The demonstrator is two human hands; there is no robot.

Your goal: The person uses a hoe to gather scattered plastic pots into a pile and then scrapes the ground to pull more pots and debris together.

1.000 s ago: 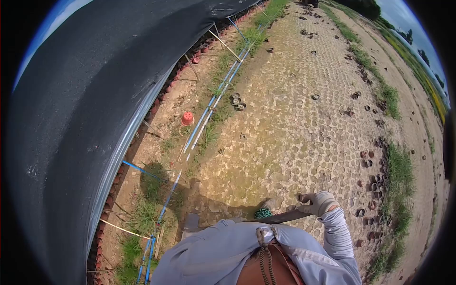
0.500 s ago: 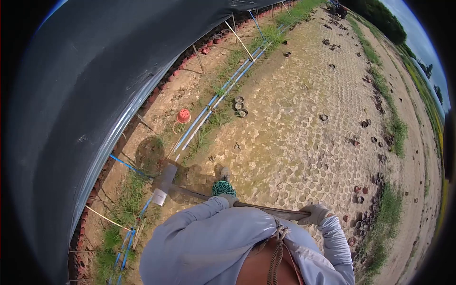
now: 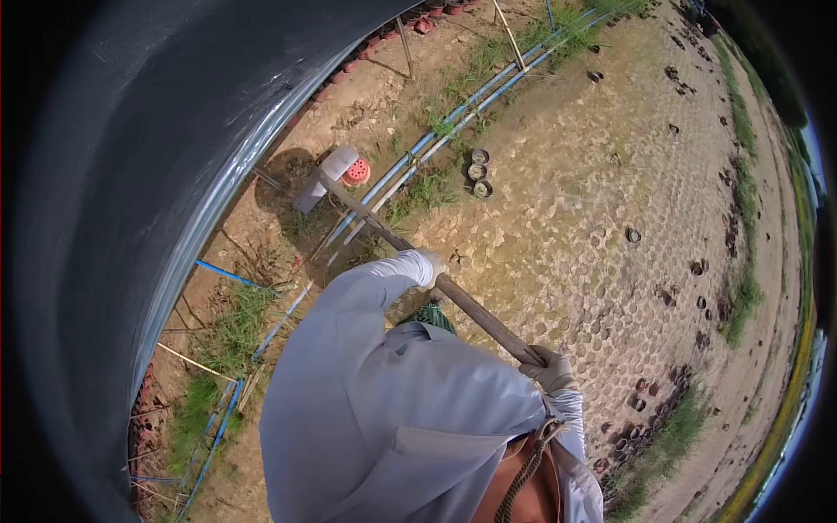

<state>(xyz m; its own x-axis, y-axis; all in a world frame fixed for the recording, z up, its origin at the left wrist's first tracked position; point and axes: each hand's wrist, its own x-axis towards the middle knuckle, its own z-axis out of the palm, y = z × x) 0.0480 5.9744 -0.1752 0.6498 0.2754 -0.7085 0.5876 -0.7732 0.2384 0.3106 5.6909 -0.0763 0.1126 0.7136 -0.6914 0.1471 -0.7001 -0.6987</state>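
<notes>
A long-handled hoe [image 3: 488, 322] slants across my body. My left hand [image 3: 429, 268], in a pale glove, is closed round the middle of its wooden handle. Near the handle's end, my right hand [image 3: 553, 371] grips it too, also gloved. The wide flat hoe blade [image 3: 329, 177] is up at the far left, over the soil strip beside the black sheeting. In this view it overlaps the edge of an upturned red pot [image 3: 357, 173] with holes in its base. Blue and white pipes [image 3: 403, 171] pass below the handle.
Black plastic sheeting [image 3: 174, 131] hangs along the left, with thin stakes [image 3: 404, 48] by it. Several dark pots [image 3: 478, 172] stand on ground [image 3: 558, 235] marked with round prints. Grass [image 3: 231, 331] grows by the pipes; more pots [image 3: 641, 404] lie at right.
The hoe blade has swung up and forward, from beside the pipes to next to the red pot. Both hands moved with the handle, and my view has turned.
</notes>
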